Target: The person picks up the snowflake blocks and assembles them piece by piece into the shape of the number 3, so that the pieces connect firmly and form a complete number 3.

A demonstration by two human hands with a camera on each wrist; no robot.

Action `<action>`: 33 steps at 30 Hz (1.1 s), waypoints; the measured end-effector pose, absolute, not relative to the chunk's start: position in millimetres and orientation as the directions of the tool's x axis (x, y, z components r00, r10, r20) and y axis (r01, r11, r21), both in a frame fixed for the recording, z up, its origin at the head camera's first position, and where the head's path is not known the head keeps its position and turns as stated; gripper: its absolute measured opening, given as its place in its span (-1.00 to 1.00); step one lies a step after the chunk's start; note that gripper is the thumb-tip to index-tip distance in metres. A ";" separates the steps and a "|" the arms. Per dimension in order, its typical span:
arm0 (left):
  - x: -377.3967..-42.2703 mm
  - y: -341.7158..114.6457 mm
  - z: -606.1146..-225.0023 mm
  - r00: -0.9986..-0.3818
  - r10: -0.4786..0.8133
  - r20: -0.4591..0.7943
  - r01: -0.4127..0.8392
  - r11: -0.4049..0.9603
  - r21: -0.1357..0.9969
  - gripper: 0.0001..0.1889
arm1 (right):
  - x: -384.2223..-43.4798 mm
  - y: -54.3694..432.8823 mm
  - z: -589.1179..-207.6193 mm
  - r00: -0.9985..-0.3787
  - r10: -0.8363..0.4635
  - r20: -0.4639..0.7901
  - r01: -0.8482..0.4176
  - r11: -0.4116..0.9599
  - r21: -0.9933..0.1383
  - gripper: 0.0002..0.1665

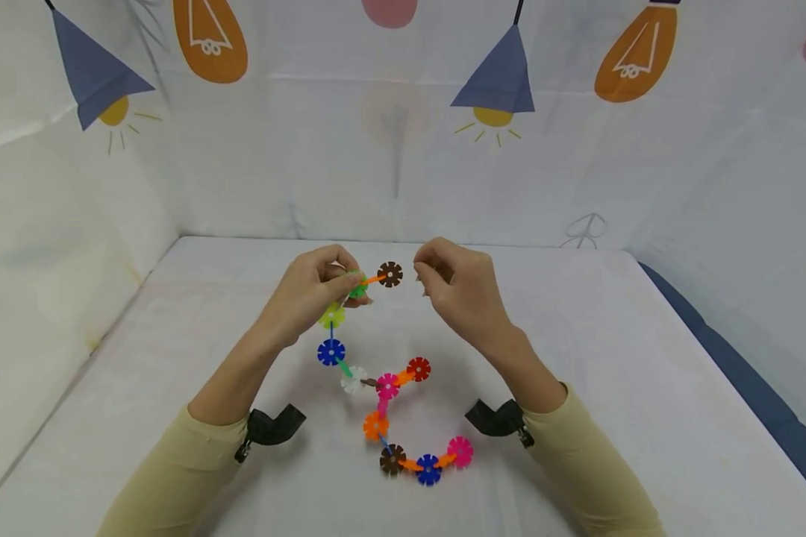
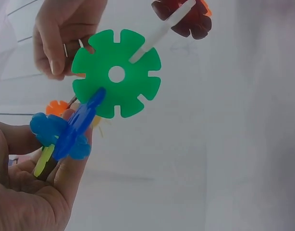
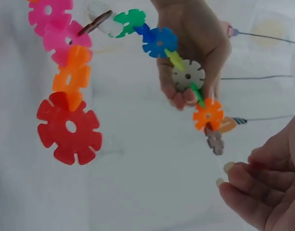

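Observation:
My left hand (image 1: 312,287) pinches a chain of colourful slotted plastic discs by a green disc (image 1: 359,286) near its upper end. Beyond those fingertips an orange disc joins a brown disc (image 1: 389,274), the chain's free end. Below the hand hang a yellow disc (image 1: 332,315) and a blue disc (image 1: 331,352). A pink disc (image 1: 387,385) marks a fork; one branch ends in a red disc (image 3: 70,127), the other in another pink disc (image 1: 460,451). Just right of the brown disc, apart from it, my right hand (image 1: 462,291) has loosely bent fingers and nothing visible between them.
A white-covered table (image 1: 578,321) lies beneath the hands. White cloth walls (image 1: 389,171) with printed lamps and bulbs stand behind and at the sides. Black wrist mounts (image 1: 275,425) sit by both sleeves. Dark blue material (image 1: 745,365) runs along the table's right edge.

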State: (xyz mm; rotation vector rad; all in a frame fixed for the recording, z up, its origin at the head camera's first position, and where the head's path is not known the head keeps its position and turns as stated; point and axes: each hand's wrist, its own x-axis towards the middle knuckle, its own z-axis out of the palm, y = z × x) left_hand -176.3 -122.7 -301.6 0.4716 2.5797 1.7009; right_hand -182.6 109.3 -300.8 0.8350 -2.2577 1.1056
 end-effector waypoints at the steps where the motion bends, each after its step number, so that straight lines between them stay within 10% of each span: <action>1: -176.4 -123.2 -301.0 -0.954 0.256 0.156 0.245 0.365 0.898 -0.86 | -178.5 109.4 -297.5 -0.685 -0.327 0.651 -0.709 0.506 -0.492 -0.91; 16: -176.7 -126.8 -299.2 -0.954 0.251 0.165 0.252 0.367 0.895 -0.81 | -114.2 75.0 -303.7 -0.615 -0.765 0.189 -0.785 0.615 -0.066 -0.87; 33: -173.7 -130.2 -296.6 -0.953 0.261 0.154 0.240 0.340 0.909 -0.82 | -115.0 61.3 -322.6 -0.613 -0.782 0.114 -0.782 0.621 0.054 -0.90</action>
